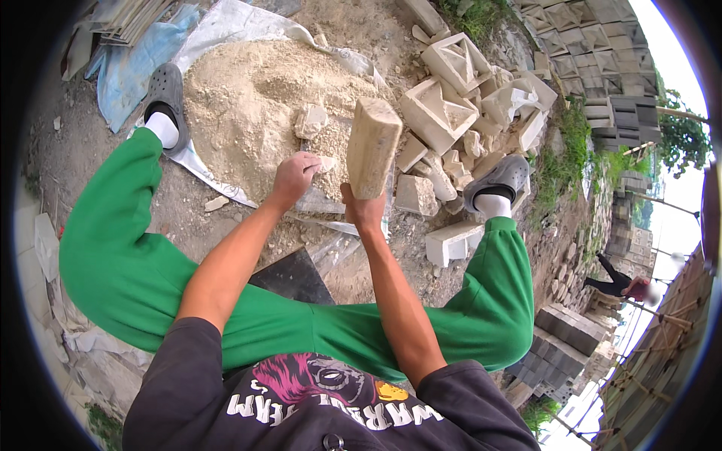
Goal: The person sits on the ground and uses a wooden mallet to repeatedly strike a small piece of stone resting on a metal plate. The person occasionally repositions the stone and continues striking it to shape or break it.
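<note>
My right hand [364, 210] grips a big, pale, block-headed mallet [373, 146] from below; its worn head stands raised, and the handle is mostly hidden by the head and hand. Just left of it, my left hand [295, 179] is closed, its fingertips on a small pale stone fragment [326, 163]. Both hands are over the near edge of a heap of crushed sandy rubble [241, 98]. A larger pale chunk [311, 121] lies on the heap beyond my left fingers. Between the hands, a flat grey surface [317, 200] shows partly under the dust.
White plastic sheeting [241, 22] lies under the heap, beside a blue sheet [124, 83]. Broken hollow blocks [440, 113] are piled at the right, near my right shoe [499, 179]. A dark flat panel [293, 278] lies close to me. Another person [620, 284] is far off right.
</note>
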The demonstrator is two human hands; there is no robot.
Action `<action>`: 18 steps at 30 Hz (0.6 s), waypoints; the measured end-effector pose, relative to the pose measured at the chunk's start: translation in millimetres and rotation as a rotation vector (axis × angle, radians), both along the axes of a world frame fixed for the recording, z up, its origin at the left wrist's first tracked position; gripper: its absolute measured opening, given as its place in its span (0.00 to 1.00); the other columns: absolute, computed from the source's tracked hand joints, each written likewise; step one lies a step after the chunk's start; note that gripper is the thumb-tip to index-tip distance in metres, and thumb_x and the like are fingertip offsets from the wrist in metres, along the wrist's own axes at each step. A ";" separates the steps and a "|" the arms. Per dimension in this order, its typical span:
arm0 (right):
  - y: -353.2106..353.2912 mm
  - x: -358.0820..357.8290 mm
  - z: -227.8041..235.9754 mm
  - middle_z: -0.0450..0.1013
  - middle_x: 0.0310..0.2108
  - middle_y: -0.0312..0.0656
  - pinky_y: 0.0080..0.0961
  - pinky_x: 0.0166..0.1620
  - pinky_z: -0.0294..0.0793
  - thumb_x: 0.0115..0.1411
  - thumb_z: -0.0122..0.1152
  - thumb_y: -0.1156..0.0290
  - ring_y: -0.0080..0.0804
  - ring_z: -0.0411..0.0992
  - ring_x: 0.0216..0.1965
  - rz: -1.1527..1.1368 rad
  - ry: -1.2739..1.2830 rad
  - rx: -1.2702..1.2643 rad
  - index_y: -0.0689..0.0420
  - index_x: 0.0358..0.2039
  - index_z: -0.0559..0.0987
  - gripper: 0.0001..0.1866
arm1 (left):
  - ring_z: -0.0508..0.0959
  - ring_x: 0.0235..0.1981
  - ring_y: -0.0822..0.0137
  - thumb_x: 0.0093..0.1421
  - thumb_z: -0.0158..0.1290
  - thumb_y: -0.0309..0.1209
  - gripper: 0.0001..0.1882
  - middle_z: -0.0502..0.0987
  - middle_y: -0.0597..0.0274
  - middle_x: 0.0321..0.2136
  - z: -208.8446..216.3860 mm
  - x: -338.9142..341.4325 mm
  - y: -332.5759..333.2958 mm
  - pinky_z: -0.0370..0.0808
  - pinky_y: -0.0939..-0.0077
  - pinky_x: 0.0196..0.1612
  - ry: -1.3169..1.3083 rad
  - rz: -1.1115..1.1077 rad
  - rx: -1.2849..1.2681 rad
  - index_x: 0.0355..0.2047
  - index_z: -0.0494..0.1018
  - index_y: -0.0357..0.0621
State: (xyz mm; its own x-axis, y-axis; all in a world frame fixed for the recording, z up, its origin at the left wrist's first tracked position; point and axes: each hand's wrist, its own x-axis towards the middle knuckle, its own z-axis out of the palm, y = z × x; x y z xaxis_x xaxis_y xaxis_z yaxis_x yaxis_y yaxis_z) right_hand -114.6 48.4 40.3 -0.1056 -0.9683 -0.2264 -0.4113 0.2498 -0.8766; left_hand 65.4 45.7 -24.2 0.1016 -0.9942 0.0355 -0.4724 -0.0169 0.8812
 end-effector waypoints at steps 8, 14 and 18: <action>-15.0 -6.4 41.6 0.75 0.16 0.41 0.29 0.25 0.75 0.48 0.65 0.67 0.29 0.75 0.18 -0.002 0.157 0.353 0.63 0.22 0.81 0.11 | 0.82 0.41 0.55 0.58 0.59 0.28 0.09 0.83 0.56 0.40 -1.5 3.3 2.0 0.77 0.68 0.47 -0.071 0.032 0.109 0.39 0.83 0.41; -27.9 2.4 40.5 0.76 0.17 0.42 0.30 0.25 0.73 0.48 0.64 0.67 0.30 0.76 0.20 -0.054 0.057 0.030 0.64 0.23 0.80 0.11 | 0.82 0.42 0.54 0.59 0.59 0.29 0.09 0.83 0.55 0.40 -5.0 5.1 1.3 0.77 0.67 0.48 -0.014 0.002 0.054 0.39 0.83 0.41; 2.0 -7.7 -41.5 0.76 0.18 0.44 0.32 0.24 0.74 0.48 0.67 0.64 0.33 0.76 0.18 0.098 0.255 0.345 0.65 0.25 0.79 0.14 | 0.82 0.44 0.55 0.59 0.59 0.30 0.11 0.83 0.54 0.42 -4.7 0.2 -3.3 0.77 0.68 0.49 -0.014 0.022 0.183 0.40 0.83 0.41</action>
State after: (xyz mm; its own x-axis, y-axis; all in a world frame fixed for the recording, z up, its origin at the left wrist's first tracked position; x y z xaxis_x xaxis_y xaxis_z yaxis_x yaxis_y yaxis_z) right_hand -122.3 50.4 -1.1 -0.1111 -0.8487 -0.5170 -0.6399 0.4591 -0.6162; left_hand 65.6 42.4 -28.9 0.1238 -0.9818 -0.1439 -0.4825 -0.1863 0.8558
